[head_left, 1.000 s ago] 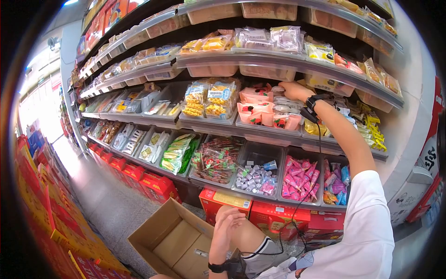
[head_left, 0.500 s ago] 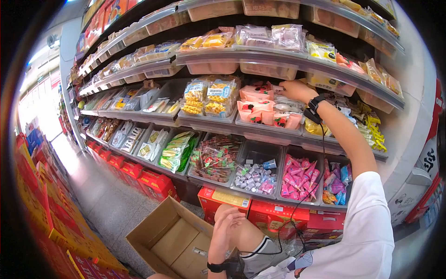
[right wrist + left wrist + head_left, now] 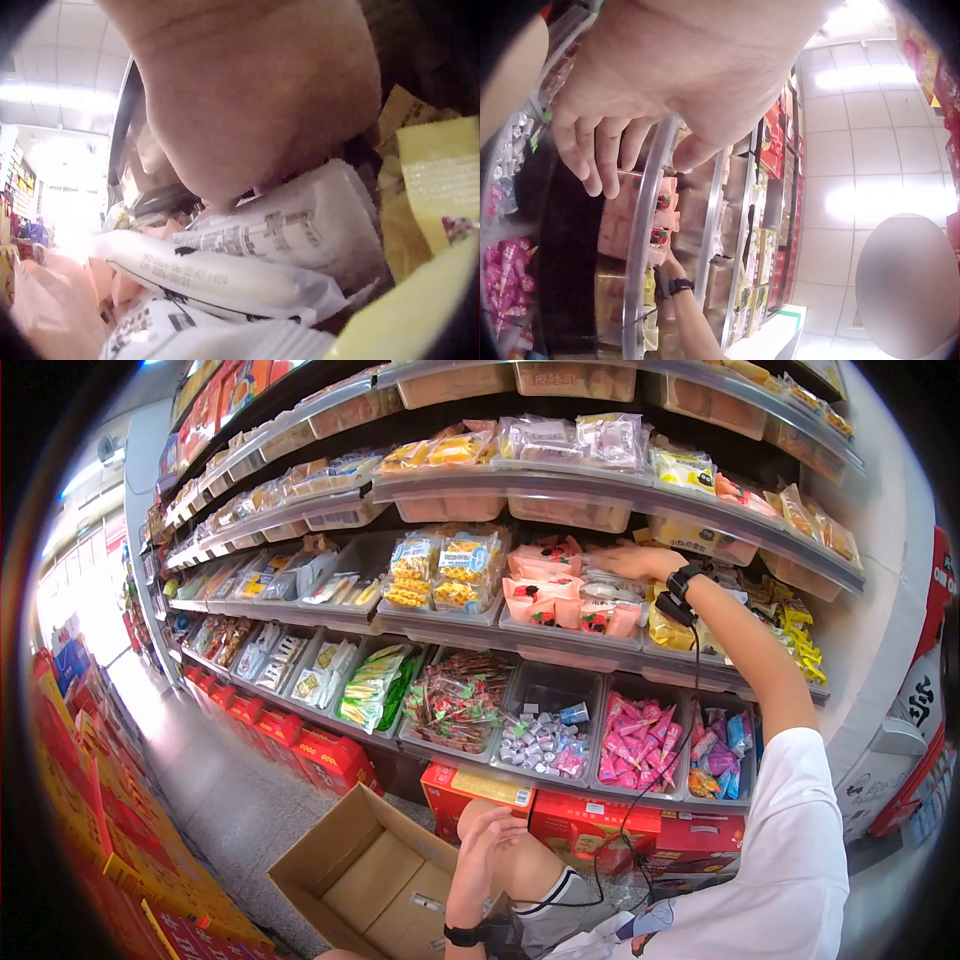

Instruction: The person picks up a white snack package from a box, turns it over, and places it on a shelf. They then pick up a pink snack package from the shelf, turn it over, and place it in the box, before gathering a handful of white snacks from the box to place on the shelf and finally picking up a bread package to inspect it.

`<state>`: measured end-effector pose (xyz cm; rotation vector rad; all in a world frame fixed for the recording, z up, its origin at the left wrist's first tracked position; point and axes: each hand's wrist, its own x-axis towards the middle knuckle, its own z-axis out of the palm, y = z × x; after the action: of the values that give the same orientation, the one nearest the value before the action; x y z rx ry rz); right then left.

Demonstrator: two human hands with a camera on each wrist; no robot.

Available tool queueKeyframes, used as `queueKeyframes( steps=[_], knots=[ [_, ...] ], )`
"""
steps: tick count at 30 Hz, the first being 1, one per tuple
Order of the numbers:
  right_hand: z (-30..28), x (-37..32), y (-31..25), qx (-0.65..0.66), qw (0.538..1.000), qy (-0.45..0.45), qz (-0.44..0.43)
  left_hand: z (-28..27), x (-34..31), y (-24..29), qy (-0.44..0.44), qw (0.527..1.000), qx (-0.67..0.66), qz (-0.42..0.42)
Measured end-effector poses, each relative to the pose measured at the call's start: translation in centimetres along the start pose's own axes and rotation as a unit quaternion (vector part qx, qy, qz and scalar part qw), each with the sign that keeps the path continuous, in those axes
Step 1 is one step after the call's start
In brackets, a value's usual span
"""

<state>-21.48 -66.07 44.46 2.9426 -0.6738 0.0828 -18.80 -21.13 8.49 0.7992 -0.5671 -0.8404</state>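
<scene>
In the head view my right hand [image 3: 640, 563] lies flat over a bin of white-wrapped packets [image 3: 615, 590], fingers stretched toward the pink packets [image 3: 545, 600] beside them. Close up in the right wrist view, the white packets [image 3: 202, 274], marked with printed dates and dark lettering, lie under the palm; the fingers are mostly hidden there. Yellow packets [image 3: 431, 187] stand right beside that hand. My left hand [image 3: 487, 850] hangs relaxed by the knee, fingers loosely bent and holding nothing; the left wrist view shows its fingers [image 3: 607, 154] spread downward.
An open cardboard box [image 3: 365, 875] stands on the floor beside the left forearm. Another shelf [image 3: 600, 485] juts out just above the right hand. A black cable [image 3: 697, 680] hangs from the right wrist across the lower candy bins. Red gift boxes [image 3: 590, 830] line the shelf's foot.
My right hand has gone from reaching with bent fingers at the back of the bin to lying flatter and slightly lower over the white packets. The left hand stays where it was.
</scene>
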Motion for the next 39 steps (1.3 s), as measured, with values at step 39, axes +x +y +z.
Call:
queueKeyframes(
  steps=[39],
  knots=[
    [0.1,2.2,-1.2,0.085,0.996,0.039,-0.01,-0.2,0.3,-0.4,-0.008,1.0,-0.001,-0.001]
  ],
)
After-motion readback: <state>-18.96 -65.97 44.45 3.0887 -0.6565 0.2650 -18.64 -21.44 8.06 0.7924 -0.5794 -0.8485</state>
